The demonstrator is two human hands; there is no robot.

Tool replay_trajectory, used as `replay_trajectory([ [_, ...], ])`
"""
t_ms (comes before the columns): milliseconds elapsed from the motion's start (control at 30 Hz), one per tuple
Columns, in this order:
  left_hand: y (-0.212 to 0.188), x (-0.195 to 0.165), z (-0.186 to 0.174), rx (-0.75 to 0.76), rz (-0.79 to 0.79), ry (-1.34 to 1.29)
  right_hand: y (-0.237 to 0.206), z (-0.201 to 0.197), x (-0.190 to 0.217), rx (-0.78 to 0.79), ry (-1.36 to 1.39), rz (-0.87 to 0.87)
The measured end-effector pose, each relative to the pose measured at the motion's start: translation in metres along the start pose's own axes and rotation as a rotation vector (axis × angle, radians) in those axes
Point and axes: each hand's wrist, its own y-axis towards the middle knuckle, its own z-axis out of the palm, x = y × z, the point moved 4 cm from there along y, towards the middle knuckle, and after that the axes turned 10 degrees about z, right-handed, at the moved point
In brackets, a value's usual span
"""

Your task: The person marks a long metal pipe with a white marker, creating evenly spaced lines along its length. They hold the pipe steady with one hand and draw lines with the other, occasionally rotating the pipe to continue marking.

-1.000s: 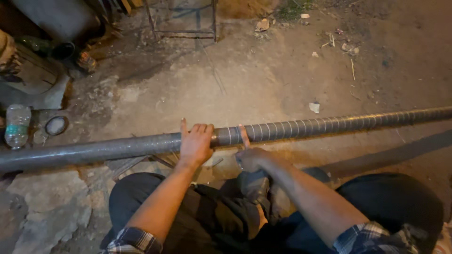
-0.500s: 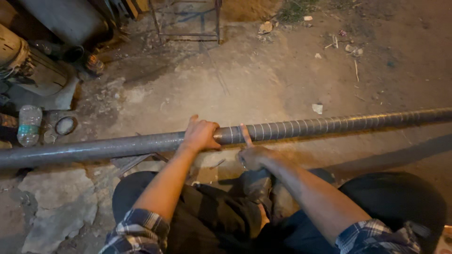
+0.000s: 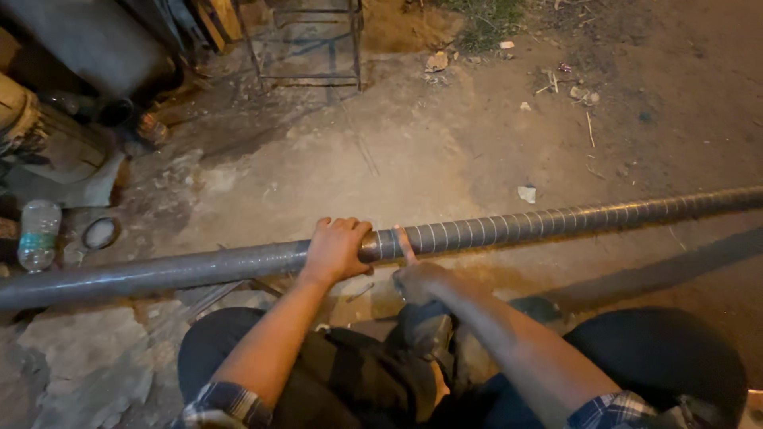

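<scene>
Down at the bottom of the view, the person is sitting or crouching with dark trousers and checked cuffs showing, both arms reaching forward to a long metal pipe [image 3: 199, 270] that's lying across the ground in front of the knees. Left hand [image 3: 338, 248] is clamping over the top of the pipe, fingers wrapping round it. Right hand [image 3: 417, 274] is sitting just under or beside the pipe with one finger poking up against it; can't tell whether it's actually gripping anything.

Progress-wise, my guess is roughly halfway: the stretch running right is showing pale spiral bands, like a wrap or winding, while the stretch running left is looking plain and smooth grey. The change is happening right where the hands are.

Further out, a plastic bottle [image 3: 37, 234] and a small round lid [image 3: 101, 233] are sitting on the dirt at left, and a wire frame [image 3: 306, 48] is standing at the back.
</scene>
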Motion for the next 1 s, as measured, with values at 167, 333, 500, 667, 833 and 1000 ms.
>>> replay_trajectory([
  [167, -0.003, 0.002, 0.018, -0.074, 0.034, -0.017, 0.010, 0.007, 0.005, -0.045, -0.082, -0.148],
  [333, 0.003, 0.004, 0.021, 0.134, -0.007, -0.036, 0.005, 0.001, 0.001, -0.042, 0.036, -0.022],
  [500, 0.001, -0.005, 0.007, 0.000, -0.006, -0.006, -0.001, -0.003, 0.001, -0.020, 0.010, -0.008],
  [667, 0.000, -0.003, 0.011, 0.047, -0.040, -0.009, 0.002, -0.002, 0.001, -0.013, 0.015, 0.010],
  [833, 0.001, 0.001, 0.019, 0.061, 0.000, -0.023, 0.002, -0.002, -0.001, -0.012, 0.026, 0.057],
  [1000, 0.001, 0.003, 0.019, 0.106, 0.009, -0.019, -0.002, -0.003, 0.000, 0.034, 0.064, 0.056],
])
